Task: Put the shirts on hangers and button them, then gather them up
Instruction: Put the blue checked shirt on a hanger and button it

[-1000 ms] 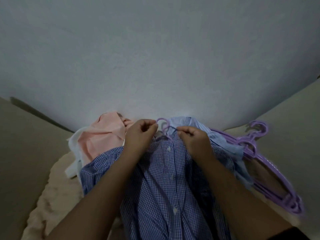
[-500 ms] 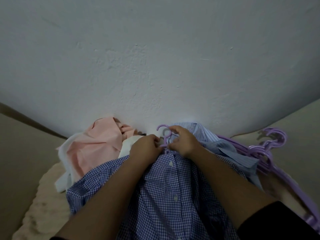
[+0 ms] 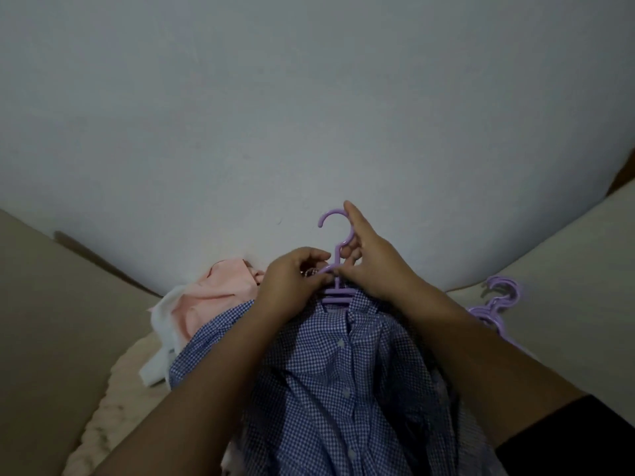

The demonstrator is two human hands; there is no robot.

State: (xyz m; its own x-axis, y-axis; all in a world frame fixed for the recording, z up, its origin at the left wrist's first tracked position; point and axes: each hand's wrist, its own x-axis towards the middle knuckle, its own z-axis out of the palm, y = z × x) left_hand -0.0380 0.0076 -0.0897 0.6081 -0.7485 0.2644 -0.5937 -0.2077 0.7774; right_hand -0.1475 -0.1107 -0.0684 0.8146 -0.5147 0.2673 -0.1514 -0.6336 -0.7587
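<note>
A blue checked shirt (image 3: 343, 372) hangs on a purple hanger (image 3: 338, 250) in front of me, its front buttoned down the middle. The hanger's hook stands up above the collar against the wall. My left hand (image 3: 292, 280) pinches the collar at the hanger's neck. My right hand (image 3: 371, 259) holds the hanger's stem just below the hook, with the forefinger stretched up along the hook. Both forearms cover part of the shirt's shoulders.
A pink shirt (image 3: 213, 297) and a white garment (image 3: 161, 338) lie heaped to the left on a beige surface. Several spare purple hangers (image 3: 494, 304) lie to the right. A plain grey wall (image 3: 309, 115) fills the background.
The shirt and hanger have been lifted, so the hook now stands clear above the collar. My right hand moved from the collar up to the hanger's stem. The light blue shirt behind is out of sight.
</note>
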